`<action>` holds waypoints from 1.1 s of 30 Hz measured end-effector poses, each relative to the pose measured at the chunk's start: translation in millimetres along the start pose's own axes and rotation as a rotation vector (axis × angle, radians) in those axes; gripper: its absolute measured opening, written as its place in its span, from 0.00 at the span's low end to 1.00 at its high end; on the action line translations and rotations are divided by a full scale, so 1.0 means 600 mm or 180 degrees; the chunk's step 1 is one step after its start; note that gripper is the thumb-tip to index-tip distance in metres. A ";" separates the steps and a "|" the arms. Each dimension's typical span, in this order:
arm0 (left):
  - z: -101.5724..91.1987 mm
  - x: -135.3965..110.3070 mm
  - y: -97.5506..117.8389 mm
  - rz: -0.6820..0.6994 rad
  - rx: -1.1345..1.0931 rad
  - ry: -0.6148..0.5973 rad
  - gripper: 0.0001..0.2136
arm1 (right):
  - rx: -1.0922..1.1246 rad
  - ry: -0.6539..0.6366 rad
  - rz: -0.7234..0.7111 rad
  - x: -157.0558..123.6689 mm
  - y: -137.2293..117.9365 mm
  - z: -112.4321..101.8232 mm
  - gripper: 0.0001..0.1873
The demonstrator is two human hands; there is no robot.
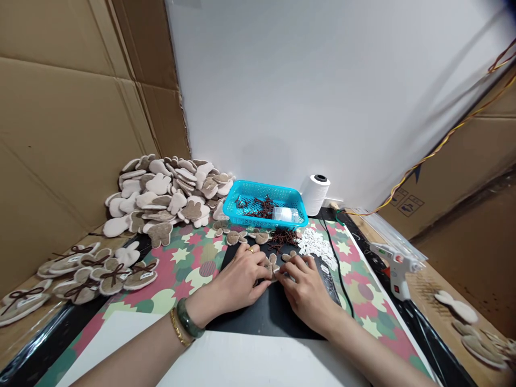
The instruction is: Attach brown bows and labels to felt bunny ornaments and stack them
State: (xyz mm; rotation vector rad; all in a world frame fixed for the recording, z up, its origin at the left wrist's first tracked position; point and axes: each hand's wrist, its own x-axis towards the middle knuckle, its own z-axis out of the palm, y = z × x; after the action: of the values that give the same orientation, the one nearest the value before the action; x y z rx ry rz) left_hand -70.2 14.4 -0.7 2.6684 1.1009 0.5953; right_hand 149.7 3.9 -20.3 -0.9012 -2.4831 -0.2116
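My left hand (241,278), wearing a gold ring, and my right hand (303,285) meet over a small tan felt bunny-shaped piece (273,266) on a black mat (262,317). The fingertips of both hands pinch its edges, and much of it is hidden by them. Just beyond my fingers lie a few similar felt pieces (237,237) and a tangle of dark brown ribbon bows (283,238). A heap of small white labels (316,247) sits to the right of my right hand.
A turquoise plastic basket (264,200) holds brown bows and a clear bottle. A large pile of felt bunny shapes (167,193) sits to its left, bow-tied pieces (94,274) further left. A white thread spool (315,194) and a hot glue gun (397,266) stand right.
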 end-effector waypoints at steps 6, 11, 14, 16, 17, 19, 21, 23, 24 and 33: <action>-0.003 0.001 0.004 -0.0005 -0.0004 -0.0022 0.05 | -0.0194 -0.0351 0.0120 0.002 -0.007 0.003 0.14; -0.001 0.000 0.002 -0.0046 -0.0103 0.0082 0.04 | 0.0131 -0.0529 0.0386 0.010 -0.014 -0.015 0.13; -0.008 0.003 -0.004 0.0028 -0.0334 0.0387 0.05 | 0.0430 -0.0304 0.0662 0.007 0.014 -0.032 0.13; -0.017 0.005 -0.009 0.0063 -0.0461 0.0718 0.06 | 0.0386 -0.0071 0.0995 0.001 0.052 -0.041 0.11; -0.023 0.006 -0.013 0.0049 -0.0480 0.0903 0.08 | 0.0254 -0.0041 0.1180 -0.003 0.074 -0.043 0.09; -0.033 0.008 -0.023 -0.0040 -0.0439 0.1255 0.10 | -0.0115 -0.0229 0.1512 -0.011 0.117 -0.042 0.09; -0.039 0.009 -0.035 -0.0147 -0.0377 0.1517 0.10 | -0.0376 -0.0535 0.1663 -0.018 0.150 -0.037 0.08; -0.040 0.009 -0.048 -0.0232 -0.0385 0.1696 0.09 | -0.0530 -0.0751 0.1673 -0.021 0.167 -0.029 0.09; -0.040 0.009 -0.053 -0.0263 -0.0421 0.1744 0.09 | -0.0582 -0.0802 0.1661 -0.022 0.171 -0.025 0.10; -0.037 0.009 -0.043 -0.0173 -0.1113 0.1317 0.06 | -0.0729 -0.0855 0.1663 -0.020 0.174 -0.020 0.12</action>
State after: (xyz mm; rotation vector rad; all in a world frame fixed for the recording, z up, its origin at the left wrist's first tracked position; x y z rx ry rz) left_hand -92.3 36.9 12.4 2.2629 1.0392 1.2425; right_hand 228.7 74.1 -17.7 -1.7345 -2.3813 -0.2072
